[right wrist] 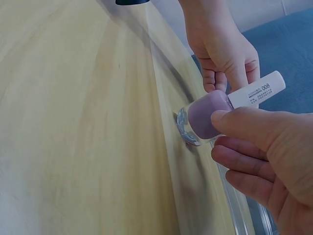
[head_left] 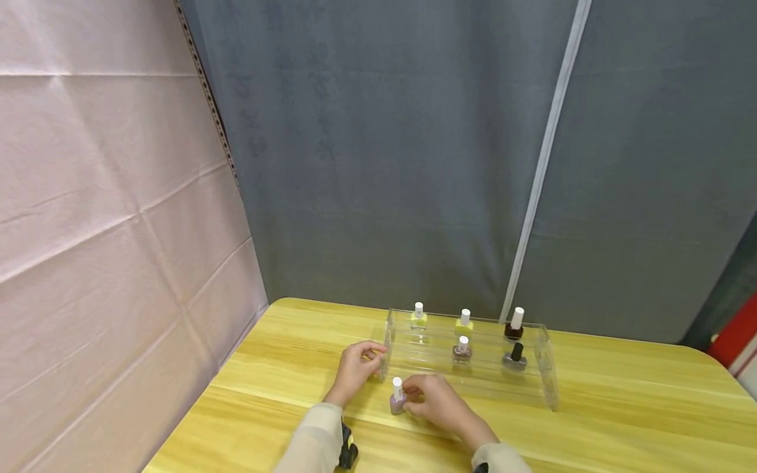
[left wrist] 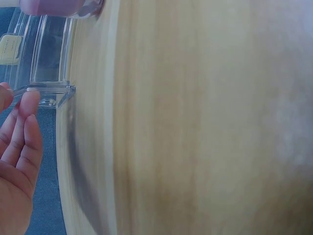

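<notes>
My right hand (head_left: pixel 436 402) pinches a lilac nail polish bottle (right wrist: pixel 208 115) with a white cap. The bottle is upright in the head view, in front of the rack's left end. At that end, the thumb and fingertips of my left hand (head_left: pixel 357 369) hold the side panel of a clear stepped display rack (head_left: pixel 550 374). Its upper step carries two yellow nail polish bottles (head_left: pixel 418 320) and a dark one (head_left: pixel 514 330). One step lower are a brownish bottle (head_left: pixel 462 353) with a white cap and a greyish bottle (head_left: pixel 514 361) with a black cap.
Everything stands on a wood-grain table (head_left: pixel 248 387). A grey-blue curtain (head_left: pixel 378 164) hangs behind it, and pale pink cloth (head_left: pixel 106 230) covers the left side. A red object (head_left: pixel 736 338) shows at the right edge.
</notes>
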